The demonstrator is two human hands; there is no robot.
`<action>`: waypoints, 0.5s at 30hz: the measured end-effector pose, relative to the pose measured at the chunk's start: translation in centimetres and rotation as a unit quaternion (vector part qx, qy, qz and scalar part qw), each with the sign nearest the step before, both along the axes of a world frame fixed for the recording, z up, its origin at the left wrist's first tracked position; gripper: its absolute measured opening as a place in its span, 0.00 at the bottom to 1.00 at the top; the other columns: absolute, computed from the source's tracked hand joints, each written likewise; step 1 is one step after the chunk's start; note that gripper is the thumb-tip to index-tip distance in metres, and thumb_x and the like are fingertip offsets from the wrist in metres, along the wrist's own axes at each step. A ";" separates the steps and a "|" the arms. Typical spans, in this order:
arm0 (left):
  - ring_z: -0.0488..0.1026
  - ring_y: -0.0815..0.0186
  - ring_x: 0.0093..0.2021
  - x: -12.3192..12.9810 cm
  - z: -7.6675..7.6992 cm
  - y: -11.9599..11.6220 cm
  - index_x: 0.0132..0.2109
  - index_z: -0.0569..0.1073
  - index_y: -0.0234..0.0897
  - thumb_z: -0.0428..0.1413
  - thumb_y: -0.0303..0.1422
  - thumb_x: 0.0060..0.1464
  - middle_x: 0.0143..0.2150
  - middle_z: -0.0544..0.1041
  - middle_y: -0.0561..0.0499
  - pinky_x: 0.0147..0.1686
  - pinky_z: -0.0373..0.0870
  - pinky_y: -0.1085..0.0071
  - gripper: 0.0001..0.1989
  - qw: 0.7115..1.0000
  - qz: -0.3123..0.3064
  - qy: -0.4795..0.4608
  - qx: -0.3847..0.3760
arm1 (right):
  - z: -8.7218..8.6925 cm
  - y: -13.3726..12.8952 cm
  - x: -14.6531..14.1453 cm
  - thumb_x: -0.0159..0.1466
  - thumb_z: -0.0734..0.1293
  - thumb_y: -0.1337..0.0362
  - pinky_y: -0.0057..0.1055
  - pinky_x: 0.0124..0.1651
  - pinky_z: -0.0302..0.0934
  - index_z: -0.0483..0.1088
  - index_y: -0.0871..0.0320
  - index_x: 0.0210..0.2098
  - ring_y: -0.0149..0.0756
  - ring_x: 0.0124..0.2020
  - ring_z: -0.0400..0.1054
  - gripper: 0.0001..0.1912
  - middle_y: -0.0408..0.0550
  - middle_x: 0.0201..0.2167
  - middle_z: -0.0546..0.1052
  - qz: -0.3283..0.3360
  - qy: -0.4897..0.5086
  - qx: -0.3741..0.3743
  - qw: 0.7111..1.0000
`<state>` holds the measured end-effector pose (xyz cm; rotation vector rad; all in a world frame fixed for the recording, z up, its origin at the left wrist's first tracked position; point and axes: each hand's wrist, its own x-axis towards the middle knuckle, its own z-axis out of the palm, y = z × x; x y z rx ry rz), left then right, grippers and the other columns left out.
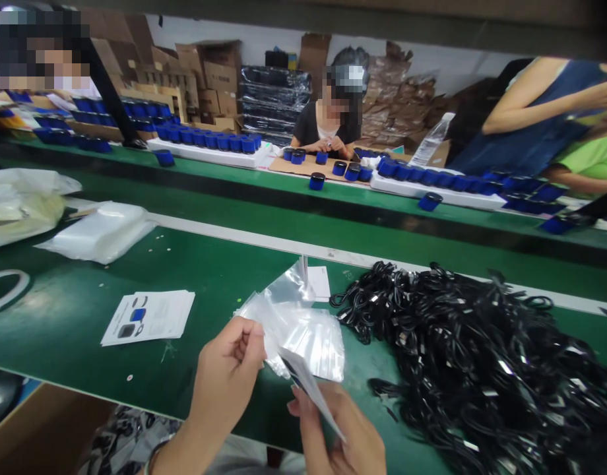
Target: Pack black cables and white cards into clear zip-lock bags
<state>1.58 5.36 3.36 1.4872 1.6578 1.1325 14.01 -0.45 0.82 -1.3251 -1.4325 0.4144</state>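
Near the table's front edge, my right hand grips a thin printed leaflet between thumb and fingers, its face turned nearly edge-on. To its left, my left hand is closed in a pinch at the edge of a clear plastic bag. Just beyond both hands lies a fanned pile of clear plastic bags, partly hidden by the leaflet. A stack of printed leaflets rests to the left, showing pictures of a blue item. Coiled black cables form a large heap on the right.
A white card lies behind the bags. Plastic packs sit at the left. Beyond the green conveyor, blue round containers stand before a co-worker. Below the table edge is an open box.
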 end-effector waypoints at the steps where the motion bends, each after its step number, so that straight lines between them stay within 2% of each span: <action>1: 0.63 0.70 0.18 0.1 0.0 -0.2 0.25 0.65 0.40 0.48 0.37 0.56 0.17 0.64 0.59 0.20 0.60 0.77 0.13 1.000 -0.008 0.003 0.006 | 0.0 0.2 0.5 0.63 0.62 0.69 0.27 0.29 0.66 0.72 0.55 0.36 0.35 0.25 0.73 0.07 0.47 0.25 0.78 -0.003 -0.045 0.046 0.998; 4: 0.64 0.71 0.18 0.4 -0.1 -0.6 0.24 0.65 0.40 0.49 0.35 0.56 0.18 0.65 0.59 0.20 0.61 0.78 0.12 0.997 -0.045 0.047 0.051 | -0.4 0.4 1.2 0.64 0.59 0.69 0.32 0.29 0.65 0.69 0.58 0.44 0.39 0.26 0.73 0.11 0.52 0.27 0.79 0.019 -0.189 0.102 0.976; 7: 0.68 0.71 0.19 0.4 -0.2 -0.8 0.26 0.67 0.39 0.49 0.30 0.56 0.19 0.69 0.58 0.21 0.63 0.79 0.11 0.977 -0.066 0.143 0.141 | -0.4 0.3 1.5 0.65 0.56 0.68 0.32 0.23 0.58 0.69 0.61 0.41 0.38 0.19 0.68 0.12 0.49 0.21 0.75 0.037 -0.294 0.069 0.953; 10: 0.69 0.71 0.19 0.3 -0.4 -0.9 0.26 0.68 0.38 0.47 0.27 0.58 0.20 0.71 0.56 0.23 0.63 0.78 0.12 0.945 -0.098 0.233 0.208 | 0.3 0.2 1.7 0.63 0.55 0.69 0.30 0.21 0.55 0.69 0.57 0.34 0.36 0.16 0.67 0.12 0.44 0.17 0.72 0.034 -0.317 0.009 0.948; 15: 0.68 0.70 0.20 0.6 -1.1 -1.2 0.28 0.68 0.38 0.44 0.27 0.61 0.20 0.69 0.55 0.23 0.61 0.76 0.15 0.881 -0.242 0.310 0.261 | 0.8 0.3 1.8 0.62 0.55 0.70 0.30 0.20 0.51 0.64 0.55 0.28 0.38 0.15 0.68 0.10 0.44 0.16 0.72 0.017 -0.326 -0.062 0.943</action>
